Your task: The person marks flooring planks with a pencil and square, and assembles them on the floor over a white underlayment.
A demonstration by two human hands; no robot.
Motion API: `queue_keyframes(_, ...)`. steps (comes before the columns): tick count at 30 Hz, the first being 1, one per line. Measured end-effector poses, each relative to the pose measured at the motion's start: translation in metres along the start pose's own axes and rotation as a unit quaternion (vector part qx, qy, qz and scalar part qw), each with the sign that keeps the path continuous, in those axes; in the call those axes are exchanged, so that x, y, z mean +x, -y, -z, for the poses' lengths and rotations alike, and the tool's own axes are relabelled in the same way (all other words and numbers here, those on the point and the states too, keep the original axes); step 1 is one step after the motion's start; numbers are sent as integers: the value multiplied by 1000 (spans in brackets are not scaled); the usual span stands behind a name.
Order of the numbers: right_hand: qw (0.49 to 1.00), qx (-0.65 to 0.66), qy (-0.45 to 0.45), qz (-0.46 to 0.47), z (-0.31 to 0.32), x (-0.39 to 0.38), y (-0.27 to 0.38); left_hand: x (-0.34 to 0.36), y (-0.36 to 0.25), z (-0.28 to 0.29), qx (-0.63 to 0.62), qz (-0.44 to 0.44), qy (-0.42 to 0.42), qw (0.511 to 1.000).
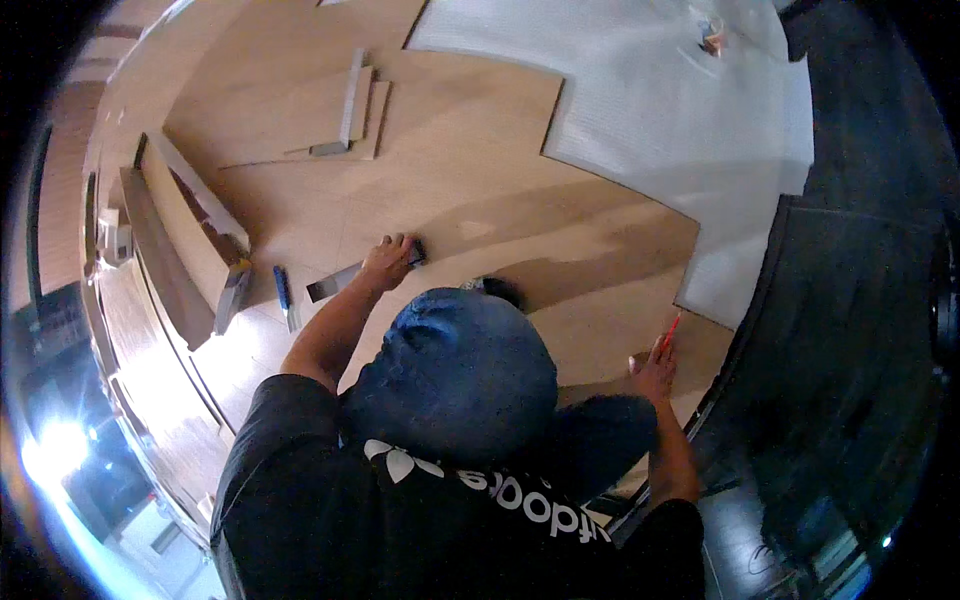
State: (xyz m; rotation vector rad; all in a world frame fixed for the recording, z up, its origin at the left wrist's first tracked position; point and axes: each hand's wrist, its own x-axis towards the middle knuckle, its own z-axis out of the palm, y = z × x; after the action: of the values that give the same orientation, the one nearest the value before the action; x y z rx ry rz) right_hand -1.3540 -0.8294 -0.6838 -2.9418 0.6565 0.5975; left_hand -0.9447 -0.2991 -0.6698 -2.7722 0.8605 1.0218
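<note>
My left hand grips the dark end of a flat metal tool, perhaps a square, whose blade lies on the light-brown boards. Low on the right, my right hand holds a thin red pencil or marker near the stepped edge of the boards. A blue-handled tool lies left of the metal tool. My bent leg in blue jeans is between my hands, with a dark shoe beside the knee.
Loose plank offcuts and a metal strip lie on the boards ahead. Long pieces lie at the left, beside stacked planks. White underlay borders the boards, with a small crumpled item on it. Dark flooring is at the right.
</note>
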Motion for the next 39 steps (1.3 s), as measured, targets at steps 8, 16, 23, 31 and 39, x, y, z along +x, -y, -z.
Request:
queue_keyframes(8,961,266,-72,33,-64,-16,-10,-138,119,-101,6,146,-13,989)
queue_keyframes(16,965,242,-31,-100,-12,-67,23,-195,127,-123,-127,222,25,966)
queue_keyframes(23,974,50,43,-216,31,-85,5,-200,253,-22,5,281,-361,889)
queue_keyframes(31,956,-178,105,-208,118,-13,-32,-258,523,-29,-307,700,-164,624)
queue_keyframes(39,989,112,66,-68,131,168,81,-235,529,-118,-290,764,-240,524)
